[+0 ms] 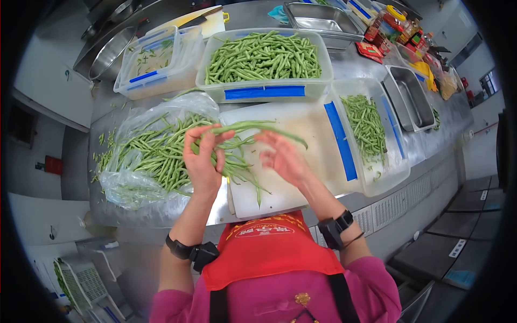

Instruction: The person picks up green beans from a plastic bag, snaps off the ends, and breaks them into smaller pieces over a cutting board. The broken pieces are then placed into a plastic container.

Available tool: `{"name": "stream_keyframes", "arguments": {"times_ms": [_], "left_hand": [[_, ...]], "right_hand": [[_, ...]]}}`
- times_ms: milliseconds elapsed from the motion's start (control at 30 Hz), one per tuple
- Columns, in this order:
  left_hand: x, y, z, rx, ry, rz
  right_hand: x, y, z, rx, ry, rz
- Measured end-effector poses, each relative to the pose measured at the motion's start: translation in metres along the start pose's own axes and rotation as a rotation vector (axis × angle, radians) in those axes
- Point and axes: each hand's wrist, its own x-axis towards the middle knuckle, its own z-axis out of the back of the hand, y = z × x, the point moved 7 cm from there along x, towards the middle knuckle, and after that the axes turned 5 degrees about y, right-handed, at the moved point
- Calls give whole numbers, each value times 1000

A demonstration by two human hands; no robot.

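Several long green beans (253,125) stretch sideways from my left hand (202,156), whose thumb and fingers are closed on their ends. Slightly blurred, my right hand (285,157) is open with fingers apart, its fingertips close by these beans. Below both hands lies a white cutting board (301,188), with more whole beans hanging over its left part. A clear plastic bag (121,188) spreads open on the left, heaped with long whole beans (156,156). Right of the board, a clear tub with a blue handle (340,141) contains short bean pieces (364,125).
Behind the board stands a large tub (215,92) full of beans. Stacked clear containers (134,89) and a metal bowl (110,54) are at back left. Steel pans (323,24) sit at the back, another pan (412,99) at right, beside bottles and jars (396,27).
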Motion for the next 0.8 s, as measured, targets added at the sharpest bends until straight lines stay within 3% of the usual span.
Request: {"name": "stream_keyframes", "arguments": {"times_ms": [33,167,300,400,500,600,700,800], "left_hand": [[-6,10,3,13,-5,74],[-26,56,28,72,179,380],[-34,61,38,171,38,335],[-33,62,45,166,-13,366],[-31,62,43,170,-40,297],[-30,74,47,225,-33,335],[-36,86,38,267,214,532],[-34,93,33,68,218,723]], "right_hand": [[10,4,13,212,-97,76],[18,28,40,111,-228,275],[16,39,33,-182,-208,201],[13,26,55,-450,-316,195],[5,8,55,-504,-237,25],[-5,4,35,-265,-188,-17],[-4,6,60,159,-330,147],[-4,13,58,-111,-251,145]]}}
